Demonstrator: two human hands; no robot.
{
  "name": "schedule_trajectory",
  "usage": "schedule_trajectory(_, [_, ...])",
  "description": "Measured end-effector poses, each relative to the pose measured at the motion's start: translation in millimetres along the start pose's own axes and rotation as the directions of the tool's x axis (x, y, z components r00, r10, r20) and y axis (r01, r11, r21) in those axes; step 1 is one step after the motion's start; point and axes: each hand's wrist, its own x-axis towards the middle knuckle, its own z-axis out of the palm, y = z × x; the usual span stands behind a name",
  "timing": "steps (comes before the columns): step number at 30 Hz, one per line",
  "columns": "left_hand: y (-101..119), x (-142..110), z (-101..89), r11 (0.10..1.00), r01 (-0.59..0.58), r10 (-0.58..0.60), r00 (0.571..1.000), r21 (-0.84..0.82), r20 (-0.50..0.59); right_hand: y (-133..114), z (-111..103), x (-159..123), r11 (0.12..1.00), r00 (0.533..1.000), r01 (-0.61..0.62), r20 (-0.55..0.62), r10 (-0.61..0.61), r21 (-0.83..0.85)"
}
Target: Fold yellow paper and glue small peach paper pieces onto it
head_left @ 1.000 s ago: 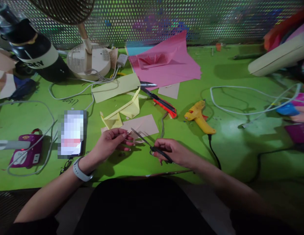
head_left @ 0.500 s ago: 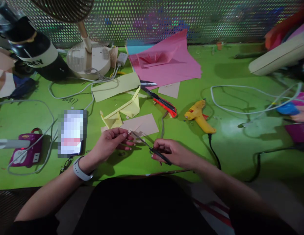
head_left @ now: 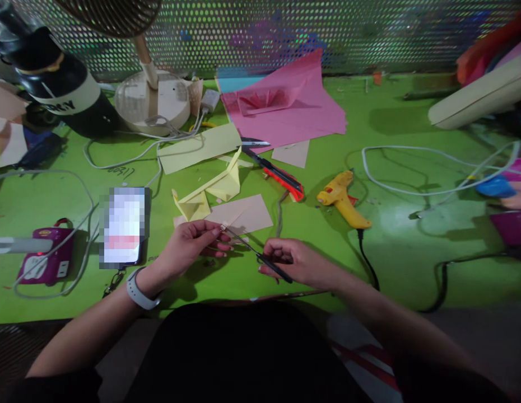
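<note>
My left hand (head_left: 193, 243) pinches a tiny piece between thumb and fingers, just above the green table (head_left: 390, 235); the piece is too small to name. My right hand (head_left: 300, 262) is closed round a pair of thin black tweezers (head_left: 254, 252). Their tips reach left and meet the tiny piece at my left fingertips. Right behind my hands lie a beige paper piece (head_left: 243, 215) and a folded yellow paper shape (head_left: 210, 190).
A phone (head_left: 124, 226) lies to the left, beside a purple power strip (head_left: 48, 260). A yellow glue gun (head_left: 342, 201), a red-black cutter (head_left: 281, 179), pink paper sheets (head_left: 289, 112), a fan base (head_left: 153, 103) and loose white cables (head_left: 432, 179) lie further back.
The tweezers' tips moved left to the piece in my left fingers. Both hands otherwise stay in place.
</note>
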Motion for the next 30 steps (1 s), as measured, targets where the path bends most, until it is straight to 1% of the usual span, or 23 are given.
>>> schedule_trajectory(6, [0.2,0.1,-0.4,1.0,0.006,-0.006,1.0,-0.004,0.0,-3.2,-0.6,-0.5,1.0,0.999,-0.027,0.025,0.027,-0.002])
schedule_trajectory(10, [1.0,0.4,-0.3,1.0,0.008,-0.008,1.0,-0.018,0.004,-2.8,-0.8,-0.9,1.0,1.0,-0.01,0.019,0.01,0.011])
schedule_trajectory(17, [0.3,0.5,-0.5,1.0,0.0,0.0,1.0,0.004,0.012,-2.4,-0.6,-0.6,1.0,1.0,-0.012,0.019,0.012,0.017])
schedule_trajectory(23, [0.1,0.8,-0.4,1.0,0.004,-0.004,1.0,-0.019,-0.001,-0.3,-0.8,-0.5,1.0,1.0,-0.004,0.016,0.004,0.028])
schedule_trajectory(30, [-1.0,1.8,-0.8,0.999,-0.006,0.007,1.0,-0.05,0.011,1.9,-0.3,-0.1,0.999,1.0,0.021,0.012,-0.021,0.039])
